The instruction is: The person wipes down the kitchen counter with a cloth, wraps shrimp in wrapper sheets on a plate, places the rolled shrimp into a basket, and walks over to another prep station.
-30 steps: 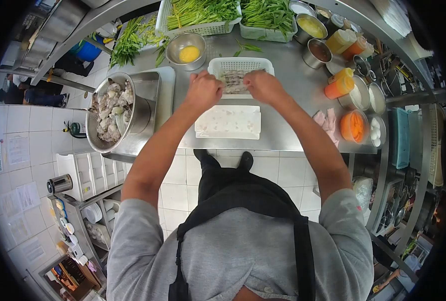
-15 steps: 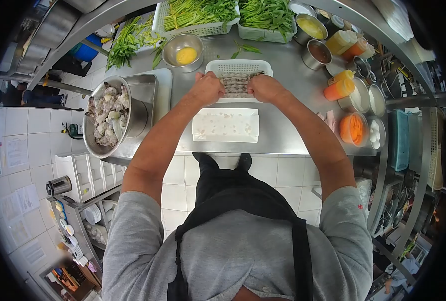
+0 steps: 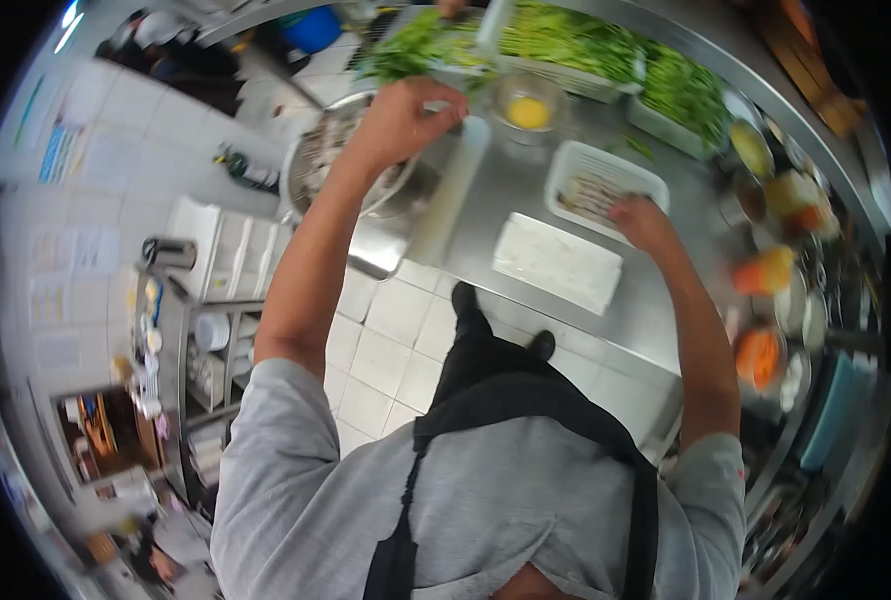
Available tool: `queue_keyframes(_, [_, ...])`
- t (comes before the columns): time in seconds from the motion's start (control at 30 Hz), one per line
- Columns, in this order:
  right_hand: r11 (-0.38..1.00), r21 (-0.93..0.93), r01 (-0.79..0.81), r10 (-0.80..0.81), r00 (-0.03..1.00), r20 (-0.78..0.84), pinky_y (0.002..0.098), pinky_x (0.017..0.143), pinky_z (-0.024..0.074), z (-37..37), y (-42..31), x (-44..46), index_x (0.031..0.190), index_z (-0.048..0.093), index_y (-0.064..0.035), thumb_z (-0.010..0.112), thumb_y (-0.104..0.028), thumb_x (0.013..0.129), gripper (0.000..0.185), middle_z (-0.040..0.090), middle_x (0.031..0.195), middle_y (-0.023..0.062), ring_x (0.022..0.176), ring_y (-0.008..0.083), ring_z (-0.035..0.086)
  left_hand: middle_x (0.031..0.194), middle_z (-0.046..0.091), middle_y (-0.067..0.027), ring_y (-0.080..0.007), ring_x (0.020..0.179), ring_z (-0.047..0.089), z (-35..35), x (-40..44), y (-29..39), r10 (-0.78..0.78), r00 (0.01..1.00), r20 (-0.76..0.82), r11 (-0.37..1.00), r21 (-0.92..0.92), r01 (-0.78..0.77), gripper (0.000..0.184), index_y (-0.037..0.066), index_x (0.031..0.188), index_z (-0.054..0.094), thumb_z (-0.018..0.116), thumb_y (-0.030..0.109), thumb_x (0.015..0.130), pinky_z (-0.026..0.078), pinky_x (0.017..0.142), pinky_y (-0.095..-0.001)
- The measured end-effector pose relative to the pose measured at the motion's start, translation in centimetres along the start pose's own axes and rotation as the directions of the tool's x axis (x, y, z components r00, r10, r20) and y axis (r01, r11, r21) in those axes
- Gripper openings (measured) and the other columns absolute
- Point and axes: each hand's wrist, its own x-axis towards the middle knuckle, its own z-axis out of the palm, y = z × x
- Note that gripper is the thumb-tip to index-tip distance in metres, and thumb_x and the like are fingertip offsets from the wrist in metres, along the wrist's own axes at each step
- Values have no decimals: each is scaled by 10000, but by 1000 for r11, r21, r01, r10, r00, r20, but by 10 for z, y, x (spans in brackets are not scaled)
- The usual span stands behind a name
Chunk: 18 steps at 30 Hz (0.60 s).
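Observation:
My left hand [image 3: 410,122] is raised over the right side of a big metal bowl [image 3: 300,185] of raw shrimp [image 3: 333,145]. Its fingers are bent with a gap to the thumb, and nothing shows between them. At the right end of a white perforated basket [image 3: 565,160], my right hand [image 3: 645,222] has its fingers closed; what they grip, if anything, is hidden. Shrimp [image 3: 593,192] lie in a row inside that basket. Just in front of it sits a white rectangular tray [image 3: 557,262] with small bits on its surface.
A metal bowl of yellow liquid [image 3: 528,112] stands behind the basket. Leafy greens [image 3: 565,40] fill containers along the back. Sauce bottles [image 3: 763,272] and a tub of orange pieces [image 3: 758,357] are on the right. Another person's hand [image 3: 452,8] shows at the top edge.
My left hand has left the basket and moved left to above the shrimp bowl. My right hand stays at the basket's right end. The view has turned and shifted left.

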Motion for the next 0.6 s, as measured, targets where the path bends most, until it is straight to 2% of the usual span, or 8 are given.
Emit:
queue_keyframes(0.03, [964,266,-24,24,1000,3,484,903,581,-1,-2,-3,1058,824,-86,651,-84,938,211,786,1049,226,984,426,743,1091,813,-157,-339,885,772,-21,-4,-20,1,994,-109,1000,19,1,271,106,1116,856,806,314,949,600,822,-423])
queue_keyframes(0.1, [984,-175,-37,48,997,58,487,874,581,-11,-17,-8,982,825,-88,655,-48,881,202,784,997,223,953,418,744,1075,814,-184,-339,930,792,-54,-16,-61,35,956,-290,999,36,-26,276,113,1124,857,790,320,954,602,812,-430])
queue_keyframes(0.13, [984,-180,-13,25,998,64,487,874,581,-11,-14,-4,982,825,-88,655,-48,881,202,784,997,223,953,418,744,1075,814,-184,-339,930,792,-67,-28,-68,27,951,-308,999,45,-13,276,113,1124,857,790,320,954,602,812,-430])
queue_keyframes(0.2, [955,-295,17,28,988,149,487,860,581,-12,-9,0,917,819,-91,662,-23,835,190,777,940,221,936,403,752,1053,837,-150,-267,932,803,-84,-48,-78,-226,948,-224,947,177,267,318,95,1199,849,789,325,989,603,859,-393])
queue_keyframes(0.33, [923,-384,22,29,991,128,496,870,583,-19,-31,-1,947,813,-81,657,-16,834,204,785,978,215,936,408,753,1032,830,-172,-331,949,805,-71,-85,-109,-292,949,-119,872,375,315,259,105,1160,853,748,235,962,620,893,-431])
queue_keyframes(0.4, [906,-416,73,-89,996,-18,496,899,586,-19,-34,-3,1020,815,-73,653,-14,843,247,790,1062,218,978,420,751,1021,823,-181,-339,950,802,-59,-95,-130,-263,956,-134,892,343,294,260,104,1144,850,748,215,932,622,906,-441])
queue_keyframes(0.53, [938,-342,51,-78,995,-67,484,938,587,-26,-44,-5,1099,813,-70,664,-26,862,284,781,1139,224,1037,422,746,1014,828,-150,-334,984,799,-41,-97,-100,-392,920,22,896,235,377,313,106,1117,840,801,318,890,616,910,-448])
queue_keyframes(0.6, [970,-240,-23,13,999,-45,476,961,584,-33,-67,-10,1142,810,-60,689,-57,891,279,769,1157,229,1081,412,742,1014,825,-151,-348,1010,795,-37,-98,-73,-484,875,27,825,349,445,333,97,1089,828,816,350,872,616,923,-455])
